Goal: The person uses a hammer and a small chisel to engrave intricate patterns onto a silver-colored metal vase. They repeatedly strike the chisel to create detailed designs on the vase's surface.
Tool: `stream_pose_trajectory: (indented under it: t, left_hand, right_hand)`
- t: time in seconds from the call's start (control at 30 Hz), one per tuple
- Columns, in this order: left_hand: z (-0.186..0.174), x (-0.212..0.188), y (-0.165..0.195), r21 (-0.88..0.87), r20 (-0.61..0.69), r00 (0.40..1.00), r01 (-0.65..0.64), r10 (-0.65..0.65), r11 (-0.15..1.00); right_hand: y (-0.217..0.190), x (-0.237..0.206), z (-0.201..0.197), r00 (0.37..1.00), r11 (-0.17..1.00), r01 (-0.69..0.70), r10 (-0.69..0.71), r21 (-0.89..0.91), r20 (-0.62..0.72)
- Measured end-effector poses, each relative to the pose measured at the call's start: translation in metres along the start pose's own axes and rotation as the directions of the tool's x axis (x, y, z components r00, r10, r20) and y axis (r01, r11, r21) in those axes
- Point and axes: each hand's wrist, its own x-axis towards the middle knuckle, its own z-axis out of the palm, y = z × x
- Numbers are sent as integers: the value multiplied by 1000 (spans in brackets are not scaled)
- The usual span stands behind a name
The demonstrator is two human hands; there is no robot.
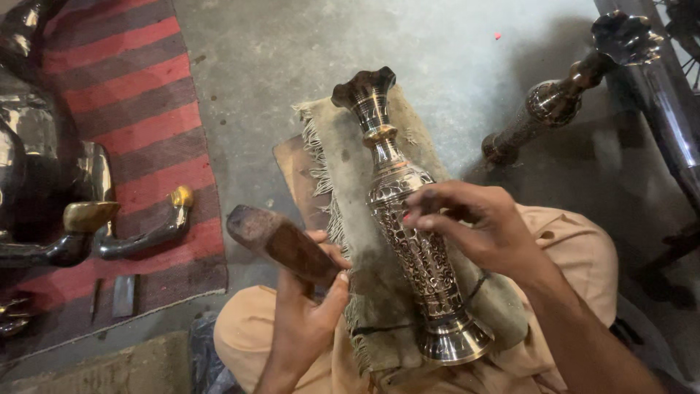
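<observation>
A tall engraved metal vase (408, 219) lies tilted on a worn, fringed cloth pad (350, 168) across my lap, its flared mouth pointing away and its shiny base near me. My right hand (474, 226) rests on the vase's patterned body, fingers pinched together as if on a small tool that I cannot make out. My left hand (306, 314) grips a dark wooden mallet (281, 244), raised to the left of the vase and apart from it.
A second, similar vase (561, 98) lies on the concrete floor at the upper right beside a shiny metal tube (671, 124). A red and grey striped rug (138, 117) at the left carries dark polished metal pieces (146, 233) and small chisels (124, 295).
</observation>
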Motion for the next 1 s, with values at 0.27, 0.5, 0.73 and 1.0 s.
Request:
stream_pose_trajectory:
  t: [0.27, 0.5, 0.73, 1.0]
  left_hand:
    - [-25, 11, 35, 443, -32, 991, 133, -132, 887]
    - [-31, 31, 79, 709, -11, 999, 32, -34, 705]
    - [-30, 43, 98, 644, 67, 987, -153, 144, 749]
    - [-31, 54, 104, 801, 182, 966, -253, 181, 543]
  right_hand:
    - [-15, 13, 0, 994, 998, 60, -58, -19, 96]
    - [-11, 18, -3, 989, 994, 87, -77, -72, 126]
    - [-6, 17, 1, 987, 996, 88, -86, -4, 132]
    - [2, 19, 2, 980, 981, 167, -156, -94, 121]
